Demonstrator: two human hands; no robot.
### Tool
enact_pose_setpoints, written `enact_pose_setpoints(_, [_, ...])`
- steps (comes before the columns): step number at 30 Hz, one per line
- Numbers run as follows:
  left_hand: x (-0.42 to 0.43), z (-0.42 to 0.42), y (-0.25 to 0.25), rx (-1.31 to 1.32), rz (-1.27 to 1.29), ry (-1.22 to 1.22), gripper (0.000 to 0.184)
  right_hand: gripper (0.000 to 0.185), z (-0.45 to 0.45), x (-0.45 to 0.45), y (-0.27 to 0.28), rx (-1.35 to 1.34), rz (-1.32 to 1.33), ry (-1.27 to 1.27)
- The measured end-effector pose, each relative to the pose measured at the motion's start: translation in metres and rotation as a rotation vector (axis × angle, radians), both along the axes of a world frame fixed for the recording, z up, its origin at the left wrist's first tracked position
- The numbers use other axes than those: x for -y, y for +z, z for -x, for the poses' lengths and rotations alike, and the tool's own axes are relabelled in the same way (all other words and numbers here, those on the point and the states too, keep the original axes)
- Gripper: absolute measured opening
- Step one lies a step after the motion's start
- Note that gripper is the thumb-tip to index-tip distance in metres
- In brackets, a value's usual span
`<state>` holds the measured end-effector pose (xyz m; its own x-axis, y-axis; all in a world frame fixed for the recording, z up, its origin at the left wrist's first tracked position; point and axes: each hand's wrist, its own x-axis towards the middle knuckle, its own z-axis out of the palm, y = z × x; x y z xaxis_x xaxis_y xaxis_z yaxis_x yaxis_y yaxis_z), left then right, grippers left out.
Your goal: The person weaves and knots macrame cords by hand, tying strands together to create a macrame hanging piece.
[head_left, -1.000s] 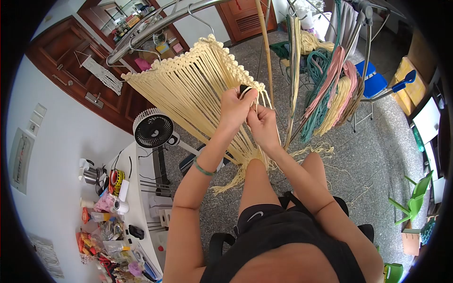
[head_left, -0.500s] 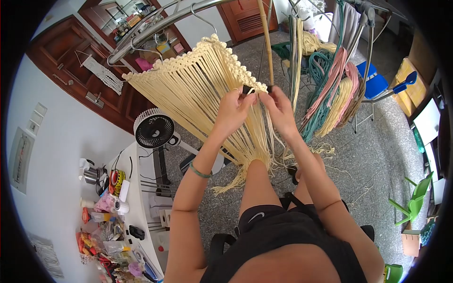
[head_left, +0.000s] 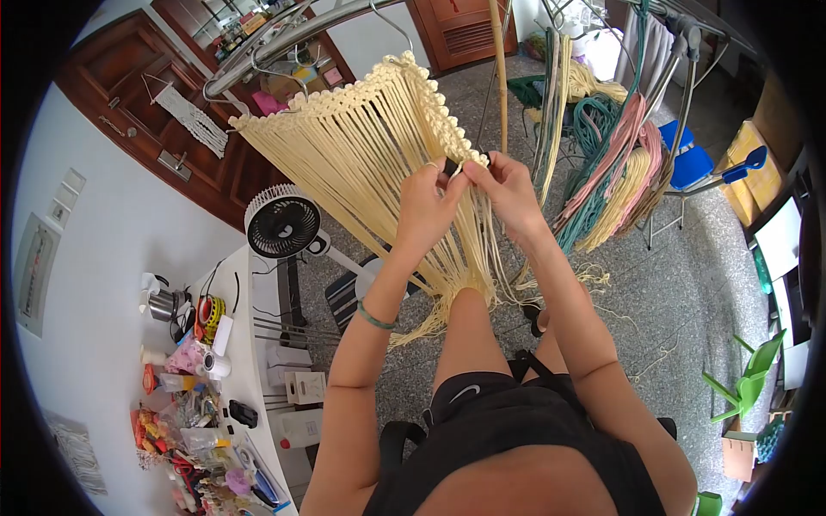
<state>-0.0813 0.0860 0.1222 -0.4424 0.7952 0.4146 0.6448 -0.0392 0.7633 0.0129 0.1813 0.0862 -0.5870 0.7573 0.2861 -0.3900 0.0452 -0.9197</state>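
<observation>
Left hand [head_left: 422, 202] near the frame's centre, thumb and fingers drawn narrow, pinching the cream cord piece [head_left: 344, 142] at the low end of its knotted border [head_left: 440, 116]. Right hand [head_left: 514, 196] just beside it, thumb and fingertips closed on the same end; a dark strip [head_left: 450, 167] showed at the fingers, partly hidden, kind not clear. Cord piece filled the upper middle, hung from a metal rail [head_left: 297, 34] by hooks, one a wire hanger [head_left: 394, 24]; knots along the top and down the right slope, long strands falling together toward the person's knee at centre. Green bracelet [head_left: 376, 318] on the left forearm. Upright pole [head_left: 500, 77] at top centre, right of the border. Upper right: teal cords [head_left: 594, 116], pink cords [head_left: 621, 142], both hanging, with a blue chair [head_left: 691, 166] farther right. Fan [head_left: 282, 227] left of centre, near the strands. Lower left held a white table [head_left: 258, 421] crowded with small goods; upper left, a wooden door [head_left: 101, 76] bearing a white hanging [head_left: 191, 120].
</observation>
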Motion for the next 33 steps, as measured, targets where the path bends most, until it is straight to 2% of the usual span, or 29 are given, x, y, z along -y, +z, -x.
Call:
enact_pose_setpoints(4, [0.002, -0.008, -0.006, -0.098, -0.089, -0.051, 0.017, 0.017, -0.003, -0.004, 0.005, -0.089, 0.024, -0.015])
enact_pose_setpoints(7, [0.002, -0.008, -0.019, 0.035, -0.115, -0.076, 0.019, 0.018, -0.012, -0.015, 0.005, -0.048, -0.003, 0.068])
enact_pose_setpoints(9, [0.005, -0.008, -0.025, 0.307, -0.015, -0.167, 0.023, 0.018, -0.023, -0.021, 0.015, 0.011, -0.007, 0.151])
enact_pose_setpoints(10, [0.006, -0.005, -0.031, 0.312, 0.012, -0.187, 0.030, 0.018, -0.027, -0.024, 0.019, 0.019, -0.016, 0.174])
enact_pose_setpoints(11, [0.004, -0.004, -0.036, 0.314, 0.012, -0.187, 0.030, 0.017, -0.030, -0.028, 0.020, 0.027, -0.024, 0.199])
enact_pose_setpoints(13, [-0.003, -0.002, -0.044, 0.495, -0.095, -0.063, 0.035, 0.020, -0.034, -0.031, 0.016, 0.048, -0.024, 0.283])
enact_pose_setpoints(15, [-0.014, 0.007, -0.054, 0.395, -0.040, 0.000, 0.039, 0.021, -0.033, -0.033, 0.014, 0.152, -0.073, 0.299])
enact_pose_setpoints(18, [-0.022, 0.004, -0.049, 0.487, -0.116, -0.019, 0.038, 0.017, -0.036, -0.025, 0.020, 0.160, -0.014, 0.270])
enact_pose_setpoints(20, [-0.016, -0.010, -0.018, 0.562, -0.199, -0.287, 0.034, 0.016, -0.037, -0.023, 0.021, 0.117, 0.028, 0.246])
enact_pose_setpoints(23, [-0.015, -0.004, -0.017, 0.606, -0.130, -0.402, 0.031, 0.017, -0.041, -0.027, 0.021, 0.166, -0.093, 0.229])
enact_pose_setpoints(29, [-0.004, -0.015, -0.017, 0.686, -0.093, -0.425, 0.026, 0.015, -0.039, -0.023, 0.019, 0.137, -0.137, 0.206])
enact_pose_setpoints(33, [0.008, -0.014, -0.018, 0.747, -0.077, -0.370, 0.024, 0.016, -0.041, -0.021, 0.009, 0.106, -0.194, 0.071])
